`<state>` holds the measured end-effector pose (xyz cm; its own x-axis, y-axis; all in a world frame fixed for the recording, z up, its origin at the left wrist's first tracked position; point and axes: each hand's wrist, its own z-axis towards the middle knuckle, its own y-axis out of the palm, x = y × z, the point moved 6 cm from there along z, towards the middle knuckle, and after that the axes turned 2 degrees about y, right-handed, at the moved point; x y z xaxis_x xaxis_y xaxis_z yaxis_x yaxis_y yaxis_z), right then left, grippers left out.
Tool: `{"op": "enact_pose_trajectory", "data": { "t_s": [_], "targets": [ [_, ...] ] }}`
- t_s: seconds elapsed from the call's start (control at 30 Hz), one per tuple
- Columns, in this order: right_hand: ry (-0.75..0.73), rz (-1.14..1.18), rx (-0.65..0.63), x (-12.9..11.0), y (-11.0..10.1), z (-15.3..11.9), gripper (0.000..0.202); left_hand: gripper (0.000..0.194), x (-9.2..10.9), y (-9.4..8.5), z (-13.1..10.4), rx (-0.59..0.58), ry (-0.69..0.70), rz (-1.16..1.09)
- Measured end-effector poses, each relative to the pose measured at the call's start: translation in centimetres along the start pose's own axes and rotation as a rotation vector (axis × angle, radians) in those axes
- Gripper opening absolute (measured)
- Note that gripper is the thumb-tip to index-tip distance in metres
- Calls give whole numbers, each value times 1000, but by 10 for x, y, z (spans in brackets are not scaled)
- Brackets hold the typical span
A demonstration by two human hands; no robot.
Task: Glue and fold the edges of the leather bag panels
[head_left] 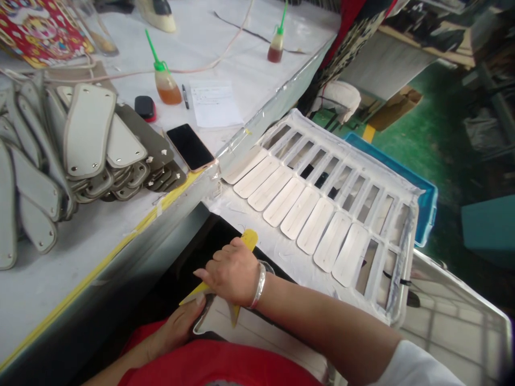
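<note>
Close to my body, my right hand (231, 271), with a silver bangle at its wrist, is closed round a flat yellow piece (250, 239). Yellow shows past both sides of the fist; its exact kind is unclear. My left hand (179, 324) is lower left, curled beside a yellow edge and the corner of a white, dark-edged object (253, 332) over my lap. What its fingers grip is hidden. Beyond my right arm, a white slotted rack (346, 177) bears a row of flat, pale rounded strips (301, 212), laid side by side.
Many grey panels with snaps (89, 128) are heaped on the left table (80, 289). A phone (190, 147), a black-and-red case (145, 108), green-tipped bottles (168, 88) and a paper sheet (215, 104) lie behind. A blue crate (427, 214) is under the rack.
</note>
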<state>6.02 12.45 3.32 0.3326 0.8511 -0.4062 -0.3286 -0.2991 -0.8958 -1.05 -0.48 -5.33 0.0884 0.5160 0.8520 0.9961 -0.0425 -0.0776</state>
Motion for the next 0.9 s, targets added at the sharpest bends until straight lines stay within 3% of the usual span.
{"op": "enact_pose_trajectory", "data": {
  "t_s": [0.13,0.23,0.4,0.5,0.6,0.8,0.9],
  "targets": [
    [-63,0,-17,-5,-2,-1,48,60,33,-22,-1,-133,60,-145],
    [-102,-13,-78,-9,-1,4,45,76,64,-33,14,-153,165,-282],
    [-99,-25,-199,-8,4,4,30,76,92,-16,45,-92,287,-24],
    [-72,-16,-272,-6,8,-2,24,67,99,-5,49,-73,377,157],
    [-35,32,-258,-4,6,-7,23,64,101,1,46,-116,432,293],
    [-60,123,-228,1,0,-24,22,70,100,17,43,-128,467,274],
    [-64,165,-193,5,-1,-32,22,71,102,28,47,-202,460,278]
  ]
}}
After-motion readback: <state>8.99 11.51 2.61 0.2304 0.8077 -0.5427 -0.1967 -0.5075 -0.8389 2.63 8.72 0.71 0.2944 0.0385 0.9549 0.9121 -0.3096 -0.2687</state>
